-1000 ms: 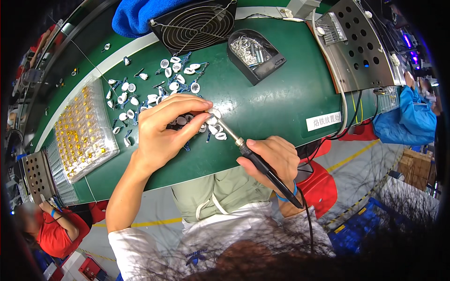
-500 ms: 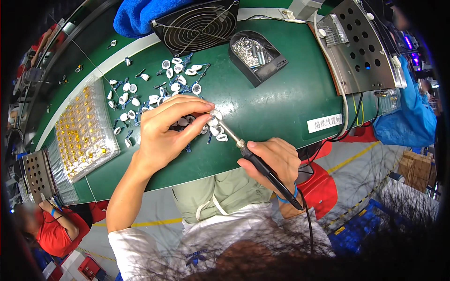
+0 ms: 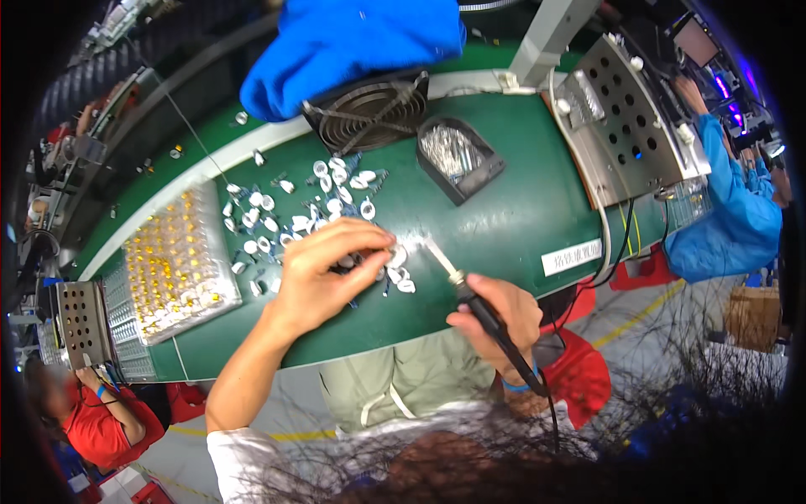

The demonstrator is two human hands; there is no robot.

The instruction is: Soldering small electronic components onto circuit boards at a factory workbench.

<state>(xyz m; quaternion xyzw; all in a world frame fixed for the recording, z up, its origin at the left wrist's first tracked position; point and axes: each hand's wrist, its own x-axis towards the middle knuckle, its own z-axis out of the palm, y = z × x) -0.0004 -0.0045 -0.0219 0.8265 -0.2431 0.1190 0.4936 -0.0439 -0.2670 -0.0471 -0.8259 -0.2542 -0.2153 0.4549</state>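
left hand [image 3: 323, 273] pinches a small white part [image 3: 395, 256] to steady it; right hand [image 3: 499, 315], fist closed on the soldering iron [image 3: 470, 296], aims its tip just beside those fingers.

Green bench [image 3: 520, 210] bears white parts [image 3: 336, 189], perhaps caps, tray [image 3: 172, 265], fan [image 3: 369, 113].

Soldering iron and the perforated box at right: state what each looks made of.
Soldering iron in the right hand: black handle, probably plastic or rubber, matte; pale shaft looks like bare metal. Perforated box: grey sheet metal, judging by its dull sheen and punched round holes.
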